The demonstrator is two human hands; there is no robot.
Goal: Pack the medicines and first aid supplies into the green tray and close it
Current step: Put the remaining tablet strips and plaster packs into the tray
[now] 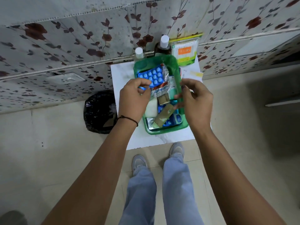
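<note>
A translucent green tray (167, 130) lies on a small white table (123, 73). Its near part holds blue blister packs (173, 121), a brown cardboard roll (163, 116), a small brown box (164, 99) and a white item (151, 109). The far green part (162, 60) is raised and tilted. My right hand (194, 101) pinches its right edge. My left hand (134, 98) grips a blue blister pack (153, 77) inside it, above a silver and red strip (164, 82). I cannot tell whether the far part is a lid.
Behind the tray, against the flowered wall, stand two white-capped bottles (139, 52) (164, 41) and a packet of cotton swabs (185, 51). Papers (196, 74) lie at the table's right edge. A black bin bag (99, 112) sits on the floor to the left. My feet are in front of the table.
</note>
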